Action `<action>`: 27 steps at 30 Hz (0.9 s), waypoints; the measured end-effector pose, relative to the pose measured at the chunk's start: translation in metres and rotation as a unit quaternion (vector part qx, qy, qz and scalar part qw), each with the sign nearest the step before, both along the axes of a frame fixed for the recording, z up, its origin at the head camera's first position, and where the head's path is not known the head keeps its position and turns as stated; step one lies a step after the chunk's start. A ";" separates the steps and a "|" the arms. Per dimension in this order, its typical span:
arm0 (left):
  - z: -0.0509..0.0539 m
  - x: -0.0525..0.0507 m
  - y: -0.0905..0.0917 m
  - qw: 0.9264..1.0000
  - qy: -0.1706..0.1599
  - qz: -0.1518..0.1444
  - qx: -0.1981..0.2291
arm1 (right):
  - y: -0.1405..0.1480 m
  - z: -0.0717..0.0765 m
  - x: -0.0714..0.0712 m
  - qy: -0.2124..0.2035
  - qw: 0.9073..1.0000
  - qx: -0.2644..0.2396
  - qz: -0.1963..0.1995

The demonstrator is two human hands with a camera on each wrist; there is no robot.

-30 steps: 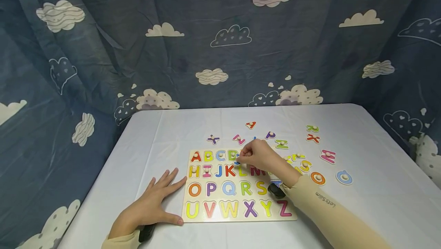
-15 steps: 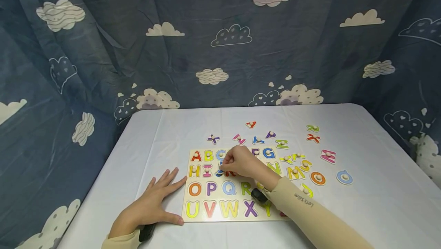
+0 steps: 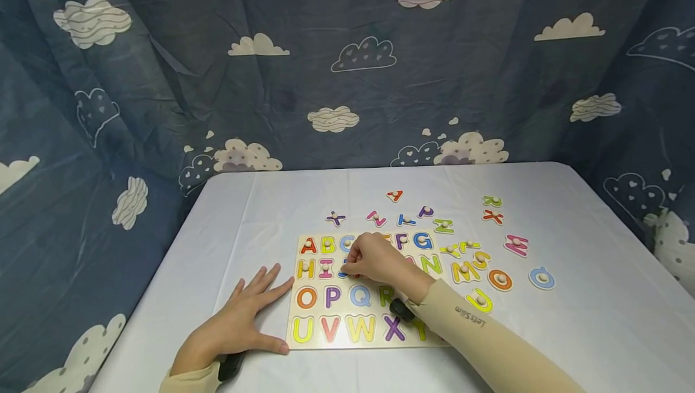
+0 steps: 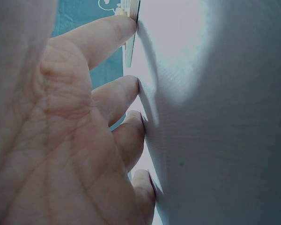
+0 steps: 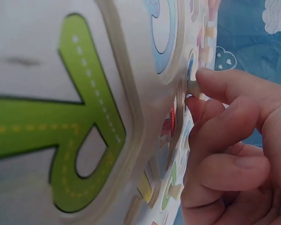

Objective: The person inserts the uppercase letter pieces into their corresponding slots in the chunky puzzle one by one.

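Pinching a blue J piece between thumb and fingers, the right hand is at the second row of a pale letter board in the head view, just right of the pink I piece. The hand covers much of the J piece, so I cannot tell whether it sits fully in its slot. On the counter, under a white cloth, the left hand lies spread left of the board, its fingers released and its index fingertip and thumb tip touching the board's left side. The red A piece and yellow H piece sit in their slots. Loose letters lie far and right of the board, among them a purple X piece, an orange O piece and a yellow U piece.

The left wrist view shows the fingers apart, tips down on the cloth, the topmost touching the board's edge.

Seen from the right wrist, thumb and index finger grasp a light knob above the blue piece, the other fingers curled. A printed green R fills the left of that view.
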State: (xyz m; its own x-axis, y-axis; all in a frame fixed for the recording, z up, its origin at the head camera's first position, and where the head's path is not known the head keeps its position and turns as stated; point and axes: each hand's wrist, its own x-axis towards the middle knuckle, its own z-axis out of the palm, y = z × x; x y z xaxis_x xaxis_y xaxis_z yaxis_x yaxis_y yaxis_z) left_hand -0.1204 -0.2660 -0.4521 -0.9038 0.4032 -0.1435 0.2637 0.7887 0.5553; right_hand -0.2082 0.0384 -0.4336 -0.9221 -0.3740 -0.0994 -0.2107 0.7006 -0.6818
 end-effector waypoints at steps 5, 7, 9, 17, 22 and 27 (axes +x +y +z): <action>0.000 0.000 0.000 1.000 0.000 -0.003 0.002 | 0.007 0.002 0.000 -0.010 1.000 0.005 -0.010; 0.000 0.000 0.000 1.000 0.000 -0.004 0.001 | 0.015 0.004 -0.001 -0.018 1.000 0.006 -0.021; 0.000 -0.001 0.000 1.000 0.000 -0.004 -0.001 | 0.026 0.007 -0.004 -0.017 0.999 0.006 -0.032; 0.001 -0.001 -0.001 1.000 -0.006 -0.002 -0.005 | 0.097 0.012 -0.022 0.009 0.995 0.009 -0.103; 0.001 0.000 -0.001 1.000 -0.001 -0.004 -0.003 | 0.149 0.015 -0.036 0.006 0.983 0.034 -0.178; 0.001 0.000 0.000 1.000 0.004 -0.005 0.000 | 0.202 0.015 -0.048 0.008 0.969 0.065 -0.238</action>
